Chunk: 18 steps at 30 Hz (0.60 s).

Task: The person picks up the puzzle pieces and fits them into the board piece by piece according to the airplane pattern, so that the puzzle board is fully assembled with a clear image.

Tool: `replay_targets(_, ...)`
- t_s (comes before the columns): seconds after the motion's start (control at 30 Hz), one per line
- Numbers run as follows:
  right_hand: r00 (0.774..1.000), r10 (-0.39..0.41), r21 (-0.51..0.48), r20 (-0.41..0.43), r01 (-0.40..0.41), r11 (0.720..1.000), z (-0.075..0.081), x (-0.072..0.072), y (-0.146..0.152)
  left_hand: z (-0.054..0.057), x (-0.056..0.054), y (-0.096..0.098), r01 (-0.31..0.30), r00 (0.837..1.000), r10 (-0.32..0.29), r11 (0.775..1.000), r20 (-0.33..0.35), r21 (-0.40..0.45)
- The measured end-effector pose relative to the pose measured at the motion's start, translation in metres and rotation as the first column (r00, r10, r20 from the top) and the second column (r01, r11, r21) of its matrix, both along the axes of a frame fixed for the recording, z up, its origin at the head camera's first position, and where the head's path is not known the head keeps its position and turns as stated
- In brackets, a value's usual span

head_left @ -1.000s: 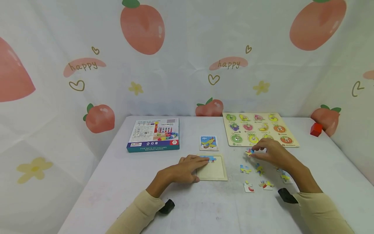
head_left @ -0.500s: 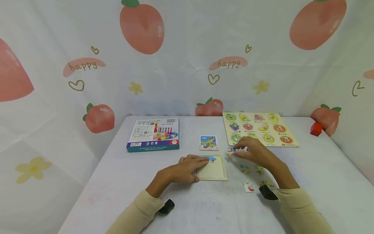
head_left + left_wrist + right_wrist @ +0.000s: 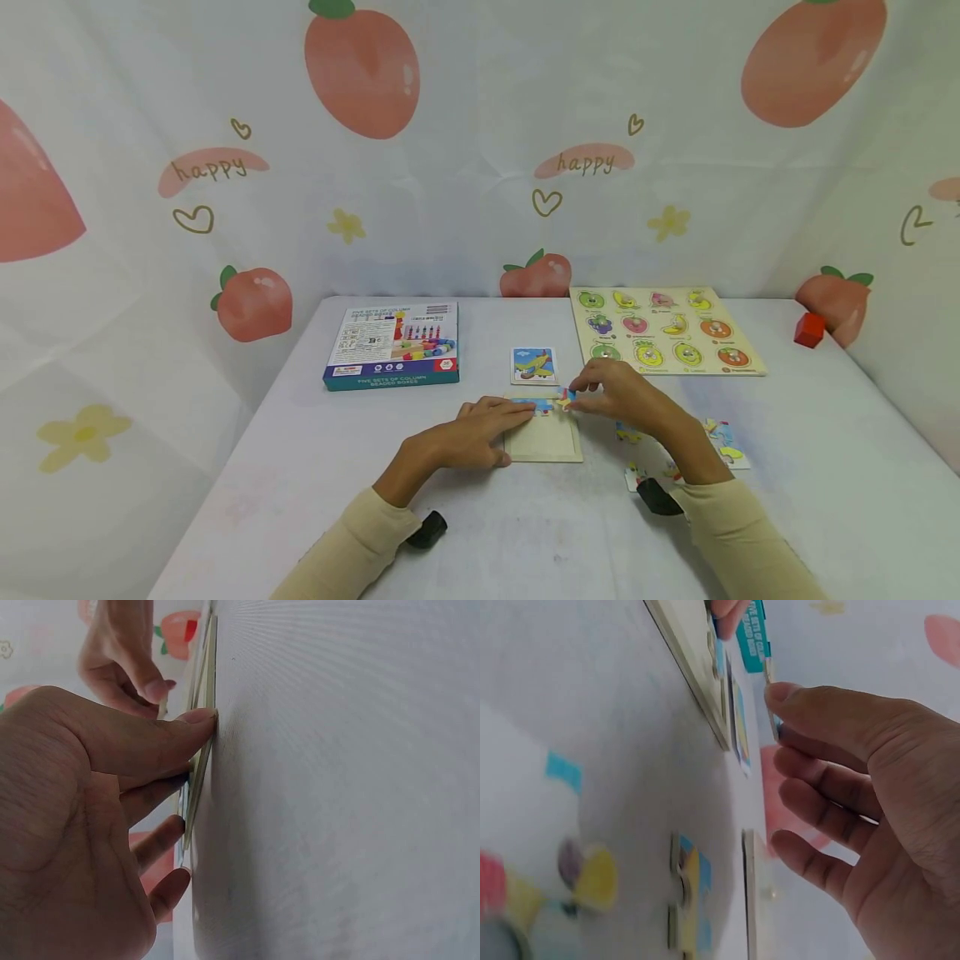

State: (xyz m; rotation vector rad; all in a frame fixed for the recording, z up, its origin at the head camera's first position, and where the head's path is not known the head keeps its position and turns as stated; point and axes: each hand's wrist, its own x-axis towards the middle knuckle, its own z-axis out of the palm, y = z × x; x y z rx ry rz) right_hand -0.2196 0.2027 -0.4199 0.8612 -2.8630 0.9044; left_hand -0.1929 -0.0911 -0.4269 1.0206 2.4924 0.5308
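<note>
A shallow wooden puzzle tray (image 3: 540,442) lies mid-table, with blue puzzle pieces (image 3: 546,406) along its far edge. My left hand (image 3: 476,432) rests over the tray's left side, its straight fingers pressing on those pieces. In the left wrist view, the left thumb touches the edge of the tray (image 3: 212,656). My right hand (image 3: 630,398) pinches a small colored jigsaw piece (image 3: 565,399) between thumb and index finger at the tray's far right corner. The right wrist view shows this piece (image 3: 773,724) edge-on, held above the table, with the other fingers loosely bent.
Several loose jigsaw pieces (image 3: 732,454) lie right of the tray, some hidden by the right forearm. Behind the tray is an airplane picture card (image 3: 534,366). A fruit board (image 3: 667,331) lies back right, a red block (image 3: 809,330) beyond it, and a flat box (image 3: 393,346) back left.
My right hand has carried the pinched jigsaw piece leftward from beside the loose pieces to the tray's far right corner. My left hand stays in place on the tray.
</note>
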Motion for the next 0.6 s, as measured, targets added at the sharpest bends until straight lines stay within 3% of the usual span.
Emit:
replay_targets(0.23,0.999,0.047,0.032,-0.008,-0.047,0.998,-0.0023,0.0000,-0.0048,-0.0001,-0.0003,0.0007,0.003,1.000,-0.003,1.000,-0.001,0.003)
replay_targets(0.6,0.998,0.036,0.078,0.058,-0.040,0.996,-0.0057,-0.0024,-0.0102,-0.0014,-0.0012,-0.0005,0.006,1.000,-0.006,1.000,-0.007,0.011)
